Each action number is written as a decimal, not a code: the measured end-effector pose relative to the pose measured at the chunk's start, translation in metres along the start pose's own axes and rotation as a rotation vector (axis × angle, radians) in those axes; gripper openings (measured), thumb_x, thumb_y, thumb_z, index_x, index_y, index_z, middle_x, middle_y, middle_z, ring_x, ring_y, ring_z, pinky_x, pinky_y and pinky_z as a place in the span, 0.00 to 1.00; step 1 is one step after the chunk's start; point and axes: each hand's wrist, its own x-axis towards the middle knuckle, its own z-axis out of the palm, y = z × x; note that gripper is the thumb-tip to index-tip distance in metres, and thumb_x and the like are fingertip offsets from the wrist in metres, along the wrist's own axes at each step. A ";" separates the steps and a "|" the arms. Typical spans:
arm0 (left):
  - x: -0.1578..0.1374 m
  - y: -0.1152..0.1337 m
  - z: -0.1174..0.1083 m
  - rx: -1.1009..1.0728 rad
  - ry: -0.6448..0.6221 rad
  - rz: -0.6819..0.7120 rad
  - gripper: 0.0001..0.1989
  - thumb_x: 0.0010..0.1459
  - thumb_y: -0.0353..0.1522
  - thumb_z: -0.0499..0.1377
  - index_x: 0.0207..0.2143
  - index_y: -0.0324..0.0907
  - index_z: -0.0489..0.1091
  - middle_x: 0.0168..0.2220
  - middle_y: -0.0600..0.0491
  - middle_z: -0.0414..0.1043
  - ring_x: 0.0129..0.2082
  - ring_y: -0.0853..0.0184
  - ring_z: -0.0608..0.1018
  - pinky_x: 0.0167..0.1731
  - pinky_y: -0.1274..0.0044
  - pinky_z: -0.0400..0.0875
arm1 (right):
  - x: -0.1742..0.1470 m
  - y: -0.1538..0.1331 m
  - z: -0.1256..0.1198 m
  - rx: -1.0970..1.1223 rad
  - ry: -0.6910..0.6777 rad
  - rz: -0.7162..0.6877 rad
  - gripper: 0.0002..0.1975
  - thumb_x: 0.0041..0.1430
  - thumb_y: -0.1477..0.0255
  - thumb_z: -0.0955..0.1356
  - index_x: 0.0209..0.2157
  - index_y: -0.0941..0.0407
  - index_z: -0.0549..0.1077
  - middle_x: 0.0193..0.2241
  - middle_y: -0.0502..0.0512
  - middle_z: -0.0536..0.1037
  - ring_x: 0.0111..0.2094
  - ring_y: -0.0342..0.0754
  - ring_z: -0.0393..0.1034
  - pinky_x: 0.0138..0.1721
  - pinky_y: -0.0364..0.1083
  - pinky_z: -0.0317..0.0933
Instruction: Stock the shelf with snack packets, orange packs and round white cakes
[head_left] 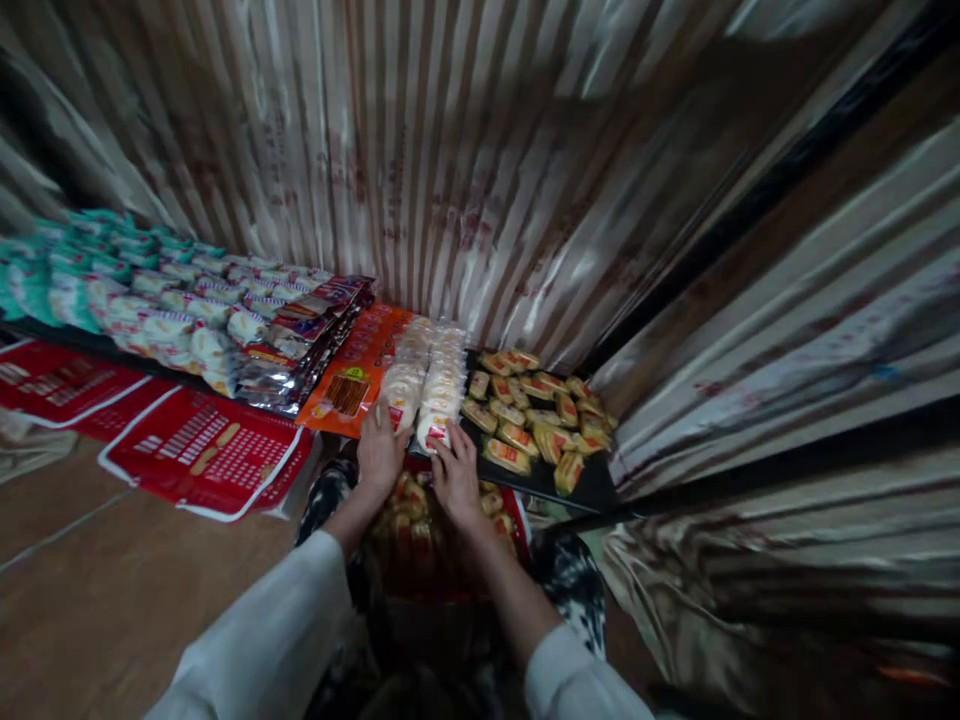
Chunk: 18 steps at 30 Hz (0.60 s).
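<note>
Two rows of round white snacks in clear packets stand side by side on a dark shelf. My left hand [381,452] has its fingers bent against the front packet [397,395] of the left row. At the front of the right row, my right hand [456,476] grips a white packet with a red label [437,430]. Under the rows lies a flat orange snack bag [351,375]. Just right of them, several small yellow-wrapped snacks [517,435] lie loosely on the shelf. My palms face down, so the fingers' undersides are hidden.
A stack of shiny bags [300,345] and rows of white and teal packets [150,290] fill the shelf's left. Red bags [210,450] hang below. A red container [431,580] with yellow-wrapped snacks sits between my knees. Striped plastic sheeting [450,180] and a dark pole [720,210] stand behind.
</note>
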 end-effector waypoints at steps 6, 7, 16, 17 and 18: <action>0.006 0.002 0.007 -0.004 0.019 0.002 0.33 0.56 0.37 0.57 0.60 0.34 0.51 0.57 0.35 0.59 0.56 0.49 0.64 0.52 0.62 0.63 | 0.000 0.000 0.003 0.003 0.025 0.000 0.19 0.59 0.78 0.59 0.48 0.54 0.73 0.62 0.56 0.57 0.61 0.54 0.47 0.57 0.57 0.53; 0.007 0.002 0.008 -0.005 0.019 0.002 0.33 0.56 0.37 0.57 0.61 0.34 0.51 0.57 0.35 0.59 0.56 0.49 0.64 0.52 0.62 0.63 | 0.000 0.000 0.002 0.001 0.026 -0.009 0.19 0.59 0.78 0.59 0.48 0.54 0.73 0.62 0.57 0.57 0.61 0.54 0.47 0.57 0.57 0.53; 0.009 0.005 0.005 -0.046 0.028 -0.043 0.37 0.54 0.36 0.60 0.62 0.37 0.50 0.60 0.35 0.50 0.60 0.47 0.57 0.54 0.59 0.61 | -0.001 -0.003 0.002 0.027 0.017 0.003 0.19 0.55 0.78 0.62 0.48 0.55 0.72 0.63 0.56 0.53 0.63 0.56 0.42 0.58 0.58 0.50; 0.008 0.004 0.003 -0.056 0.023 -0.053 0.38 0.53 0.36 0.60 0.62 0.37 0.49 0.60 0.35 0.50 0.60 0.47 0.57 0.54 0.59 0.61 | -0.001 -0.005 0.001 0.045 0.021 0.013 0.18 0.54 0.77 0.63 0.47 0.55 0.73 0.64 0.55 0.51 0.63 0.57 0.40 0.59 0.59 0.49; 0.007 0.004 0.002 -0.065 0.011 -0.059 0.39 0.53 0.37 0.61 0.62 0.37 0.48 0.60 0.35 0.50 0.60 0.47 0.57 0.54 0.59 0.61 | -0.002 -0.007 -0.001 0.067 0.026 0.025 0.18 0.53 0.77 0.63 0.45 0.55 0.74 0.65 0.54 0.49 0.64 0.57 0.39 0.59 0.59 0.48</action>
